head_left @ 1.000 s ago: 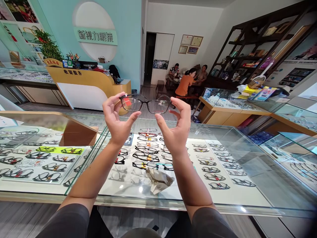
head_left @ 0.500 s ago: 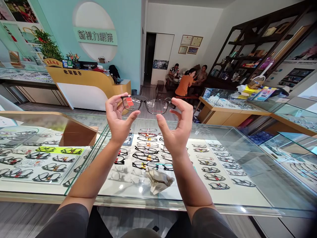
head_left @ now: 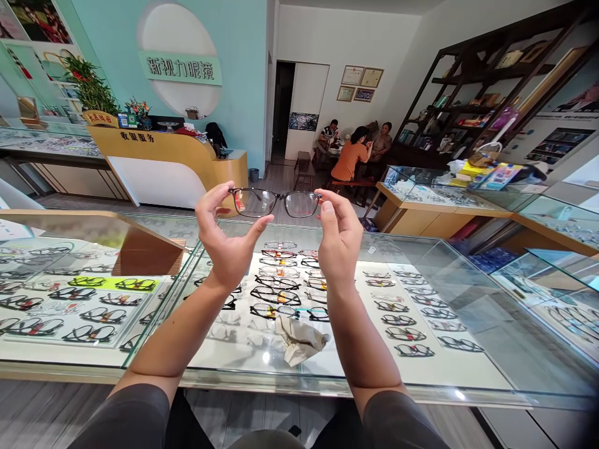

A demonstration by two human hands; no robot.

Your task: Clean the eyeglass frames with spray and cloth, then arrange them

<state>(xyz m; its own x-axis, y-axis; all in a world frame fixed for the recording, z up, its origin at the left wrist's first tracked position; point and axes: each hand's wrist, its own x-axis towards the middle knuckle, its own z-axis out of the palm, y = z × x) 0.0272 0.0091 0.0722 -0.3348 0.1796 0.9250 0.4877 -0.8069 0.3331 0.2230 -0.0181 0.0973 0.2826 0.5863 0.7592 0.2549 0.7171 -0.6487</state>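
A pair of dark-framed eyeglasses (head_left: 279, 197) is held up in front of me above the glass display case (head_left: 397, 380), its lenses upright. My left hand (head_left: 224, 234) grips the frame's left end with the fingers, its thumb stretched out below the left lens. At the right end, my right hand (head_left: 340, 234) pinches the frame between thumb and fingers. A red mark shows at the left lens. Below the hands a crumpled beige cloth (head_left: 302, 342) lies on the glass, touched by neither hand.
Rows of eyeglasses (head_left: 276, 293) lie inside the case. A wooden-framed mirror-like panel (head_left: 150, 249) leans on the left. Farther back are a yellow counter (head_left: 173, 146), a side display case (head_left: 416, 206) and several people seated around a table, one in orange (head_left: 349, 161).
The eyeglasses have turned to face more squarely and shifted slightly right. My right thumb has moved up and in against the frame's right end. The cloth stays put.
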